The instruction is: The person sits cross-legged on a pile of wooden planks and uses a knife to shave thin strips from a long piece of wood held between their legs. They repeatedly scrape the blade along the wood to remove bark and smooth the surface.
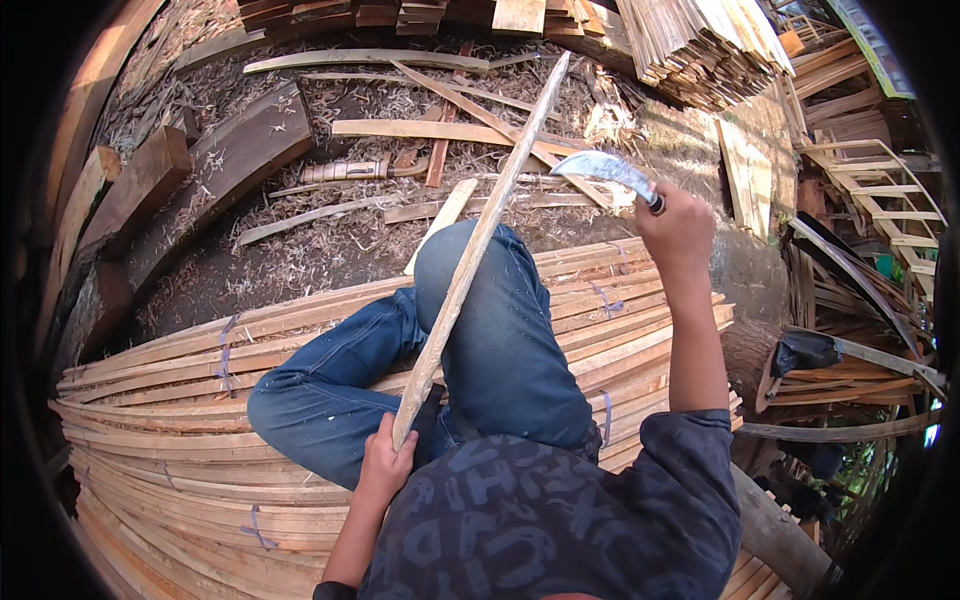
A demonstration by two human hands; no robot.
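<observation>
A long, rough wooden stick slants across my raised knee, its far tip pointing up over the ground. Down by my lap, my left hand is closed around the near end of that stick. To the right, my right hand is lifted and wrapped round the handle of a curved knife. The blade points left toward the stick, apart from it in the picture. Most of the knife's handle is hidden inside my fist.
I sit on bundled wooden strips tied with purple bands. Loose slats and a wooden sheath lie among shavings ahead. Thick beams stand at the left. A slat stack rises far right, with a wooden ladder beyond.
</observation>
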